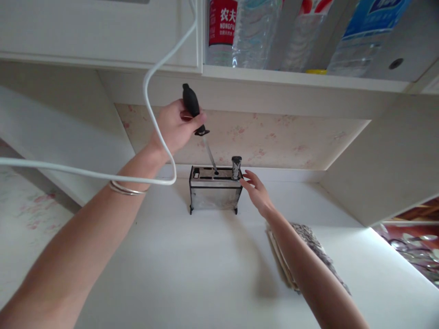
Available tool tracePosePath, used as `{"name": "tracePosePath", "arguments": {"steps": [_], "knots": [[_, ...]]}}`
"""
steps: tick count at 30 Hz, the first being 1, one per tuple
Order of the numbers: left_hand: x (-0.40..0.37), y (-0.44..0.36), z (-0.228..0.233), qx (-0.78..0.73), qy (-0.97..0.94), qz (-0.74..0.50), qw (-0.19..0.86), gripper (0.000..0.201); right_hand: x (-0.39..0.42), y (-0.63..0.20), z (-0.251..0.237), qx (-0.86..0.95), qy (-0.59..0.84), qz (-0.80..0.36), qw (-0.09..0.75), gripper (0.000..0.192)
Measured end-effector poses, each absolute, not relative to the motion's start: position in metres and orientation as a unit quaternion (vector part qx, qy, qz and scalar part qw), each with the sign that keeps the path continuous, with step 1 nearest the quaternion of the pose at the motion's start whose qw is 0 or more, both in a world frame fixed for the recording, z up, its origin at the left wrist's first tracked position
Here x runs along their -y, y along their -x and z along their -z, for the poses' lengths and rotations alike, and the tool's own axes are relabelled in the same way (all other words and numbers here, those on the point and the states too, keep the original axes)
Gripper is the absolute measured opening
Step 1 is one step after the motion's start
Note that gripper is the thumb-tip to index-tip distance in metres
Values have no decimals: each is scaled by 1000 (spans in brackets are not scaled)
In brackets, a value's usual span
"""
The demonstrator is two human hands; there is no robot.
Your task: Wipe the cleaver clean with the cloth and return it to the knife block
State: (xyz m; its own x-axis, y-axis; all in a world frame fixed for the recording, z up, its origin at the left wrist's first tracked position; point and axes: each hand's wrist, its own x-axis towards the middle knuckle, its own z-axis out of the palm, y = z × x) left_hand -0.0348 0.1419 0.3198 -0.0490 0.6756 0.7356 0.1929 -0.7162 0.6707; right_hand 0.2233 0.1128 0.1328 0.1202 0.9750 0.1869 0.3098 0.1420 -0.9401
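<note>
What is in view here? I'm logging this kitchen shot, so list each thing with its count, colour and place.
shiny metal knife block: one, silver, back of white counter
black-handled sharpening steel: one, tip in the block's round slot
dark handle: one, standing in block's right end
white cable: one, looping across the left arm
clear plastic water bottles: several, red and blue labels, upper shelf
patterned grey cloth: one, counter right
silver bangles: left wrist
left hand: grip shut on steel's handle
right hand: open, against block's right side
</note>
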Motion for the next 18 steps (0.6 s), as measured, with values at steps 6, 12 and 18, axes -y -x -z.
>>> {"name": "tracePosePath", "arguments": {"steps": [6, 12, 18], "knots": [[-104, 83, -285, -323, -570, -710, 259, 35, -131, -220, -168, 707, 559, -193, 389, 49], [-58, 131, -215, -311, -483, -796, 190, 38, -148, -225, -182, 760, 511, -228, 332, 24], [6, 168, -145, -497, -433, -751, 52, 28, -154, -229, -216, 707, 457, -358, 403, 30]]}}
